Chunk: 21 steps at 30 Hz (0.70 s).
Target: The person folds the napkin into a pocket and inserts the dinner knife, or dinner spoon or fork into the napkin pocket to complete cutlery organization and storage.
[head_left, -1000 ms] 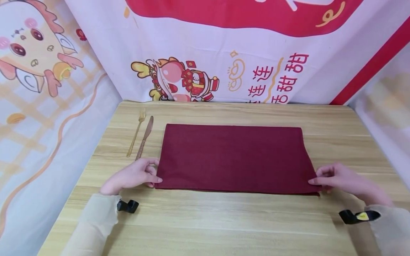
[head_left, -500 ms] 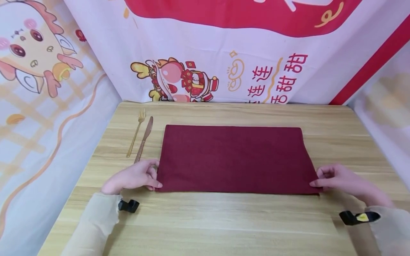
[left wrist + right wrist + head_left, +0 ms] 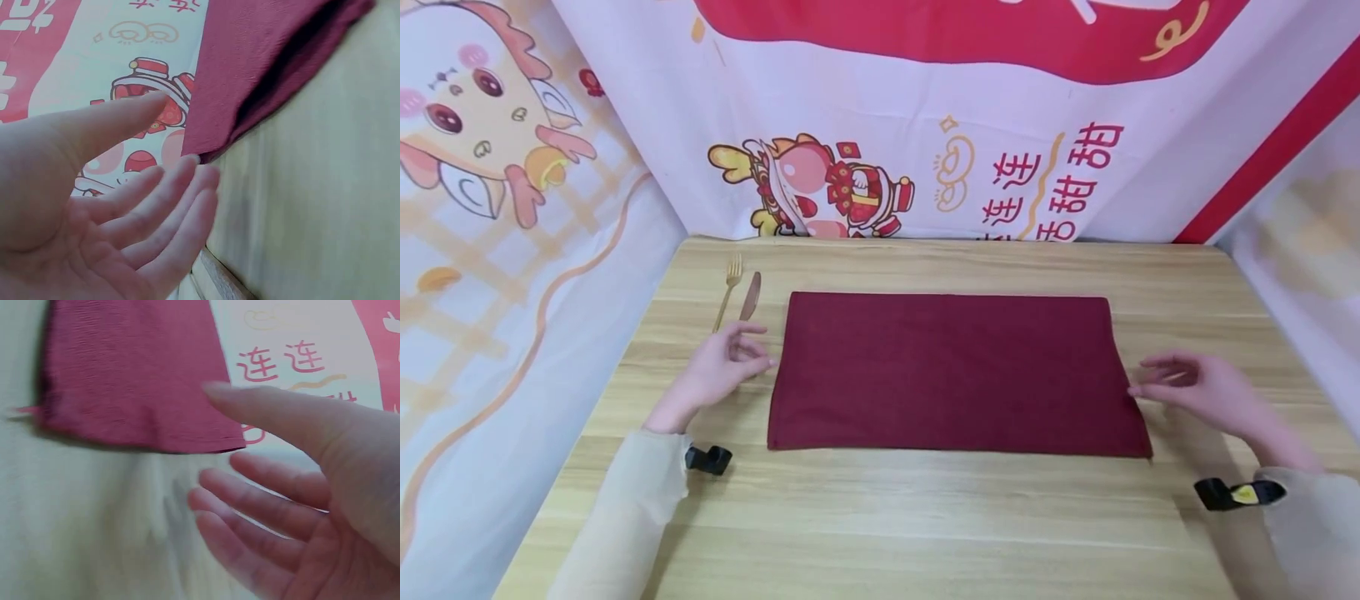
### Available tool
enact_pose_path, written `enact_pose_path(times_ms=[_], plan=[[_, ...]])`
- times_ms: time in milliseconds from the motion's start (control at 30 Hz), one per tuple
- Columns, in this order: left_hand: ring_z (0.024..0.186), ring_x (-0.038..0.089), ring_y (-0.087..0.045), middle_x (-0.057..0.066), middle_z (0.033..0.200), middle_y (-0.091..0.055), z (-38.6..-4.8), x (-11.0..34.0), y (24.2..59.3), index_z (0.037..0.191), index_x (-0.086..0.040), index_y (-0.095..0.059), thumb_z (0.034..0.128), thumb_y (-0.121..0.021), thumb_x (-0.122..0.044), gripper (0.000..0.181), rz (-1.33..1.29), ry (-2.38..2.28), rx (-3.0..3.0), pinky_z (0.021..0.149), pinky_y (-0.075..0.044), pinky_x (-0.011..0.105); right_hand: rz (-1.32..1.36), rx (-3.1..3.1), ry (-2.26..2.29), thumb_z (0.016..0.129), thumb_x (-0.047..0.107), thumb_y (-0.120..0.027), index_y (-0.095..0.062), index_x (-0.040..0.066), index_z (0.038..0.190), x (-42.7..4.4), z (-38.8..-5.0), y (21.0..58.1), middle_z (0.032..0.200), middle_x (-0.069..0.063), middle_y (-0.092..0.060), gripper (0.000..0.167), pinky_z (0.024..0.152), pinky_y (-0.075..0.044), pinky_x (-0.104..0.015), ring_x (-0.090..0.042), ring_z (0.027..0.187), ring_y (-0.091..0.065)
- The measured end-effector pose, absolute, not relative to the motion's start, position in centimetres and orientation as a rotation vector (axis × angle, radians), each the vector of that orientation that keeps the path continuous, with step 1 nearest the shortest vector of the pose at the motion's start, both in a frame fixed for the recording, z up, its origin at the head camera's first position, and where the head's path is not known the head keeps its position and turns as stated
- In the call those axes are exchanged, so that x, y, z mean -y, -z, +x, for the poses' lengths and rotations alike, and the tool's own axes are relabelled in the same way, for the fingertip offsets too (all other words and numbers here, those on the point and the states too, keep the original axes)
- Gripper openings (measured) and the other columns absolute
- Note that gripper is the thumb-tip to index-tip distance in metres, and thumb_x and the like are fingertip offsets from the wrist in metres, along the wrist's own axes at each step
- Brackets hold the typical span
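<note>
A dark red cloth, folded into a wide rectangle, lies flat on the wooden table. My left hand hovers just off its left side, thumb and fingers apart and holding nothing. In the left wrist view, the layered fold of the cloth shows beyond the loosely bent fingers. On the opposite side my right hand is at the right edge, its thumb tip close to the cloth; whether it touches cannot be told. The right wrist view shows those fingers spread with nothing between them.
A gold fork and a copper-coloured knife lie at the back left, their handles partly behind my left hand. Printed white cloth sheets hang behind the wooden table and at its sides.
Both hands have let go of the cloth's front corners and moved away from me along its sides. The cloth's front edge now lies flat; the left hand now covers the cutlery handles.
</note>
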<state>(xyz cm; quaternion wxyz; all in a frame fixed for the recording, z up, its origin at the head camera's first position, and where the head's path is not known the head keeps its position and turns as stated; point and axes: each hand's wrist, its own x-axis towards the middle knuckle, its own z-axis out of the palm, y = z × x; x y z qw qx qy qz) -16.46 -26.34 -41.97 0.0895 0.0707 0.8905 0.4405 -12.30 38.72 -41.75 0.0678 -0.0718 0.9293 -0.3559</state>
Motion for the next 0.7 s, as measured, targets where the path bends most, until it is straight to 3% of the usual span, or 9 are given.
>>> enact_pose_path(times_ms=[167, 267, 400, 500, 700], plan=[[0.107, 0.034, -0.065, 0.019, 0.121, -0.066, -18.4, 25.8, 41.5, 0.141, 0.000, -0.052, 0.0971, -0.073, -0.020, 0.052, 0.208, -1.355, -2.727, 0.090, -0.053, 0.045, -0.113, -2.894, 1.047, 0.092, 0.030, -0.079, -0.067, -0.002, 0.127, -38.7, -14.2, 40.5, 0.121, -0.026, -0.067, 0.048, 0.067, -0.050, -0.014, 0.013, 0.090, -0.055], [0.113, 0.036, -0.064, 0.020, 0.125, -0.064, -19.5, 25.2, 41.4, 0.140, 0.000, -0.053, 0.0978, -0.072, -0.018, 0.050, 0.223, -1.404, -2.738, 0.097, -0.050, 0.049, -0.077, -2.935, 1.031, 0.092, 0.036, -0.079, -0.067, 0.001, 0.130, -38.5, -15.4, 40.1, 0.127, -0.025, -0.065, 0.053, 0.069, -0.046, -0.010, 0.014, 0.094, -0.052], [0.115, 0.034, -0.062, 0.019, 0.127, -0.064, -21.2, 24.3, 41.2, 0.139, -0.001, -0.056, 0.0984, -0.071, -0.019, 0.047, 0.249, -1.450, -2.749, 0.101, -0.047, 0.047, -0.026, -2.915, 1.070, 0.092, 0.043, -0.076, -0.063, 0.005, 0.137, -38.1, -17.0, 39.7, 0.135, -0.023, -0.060, 0.060, 0.070, -0.046, -0.008, -0.016, 0.109, -0.064], [0.115, 0.033, -0.062, 0.019, 0.125, -0.065, -22.8, 23.7, 41.2, 0.137, 0.000, -0.058, 0.0983, -0.071, -0.019, 0.045, 0.273, -1.480, -2.767, 0.102, -0.047, 0.045, -0.002, -2.884, 1.107, 0.094, 0.047, -0.072, -0.059, 0.005, 0.141, -37.8, -18.1, 39.4, 0.140, -0.023, -0.056, 0.065, 0.070, -0.043, -0.006, -0.041, 0.121, -0.057], [0.113, 0.034, -0.063, 0.020, 0.123, -0.067, -25.6, 23.2, 41.7, 0.135, 0.003, -0.060, 0.0975, -0.071, -0.015, 0.043, 0.297, -1.490, -2.786, 0.101, -0.047, 0.044, 0.011, -2.906, 1.120, 0.092, 0.052, -0.072, -0.059, 0.007, 0.142, -37.2, -20.0, 39.0, 0.141, -0.021, -0.057, 0.068, 0.076, -0.042, -0.011, -0.040, 0.129, -0.052]])
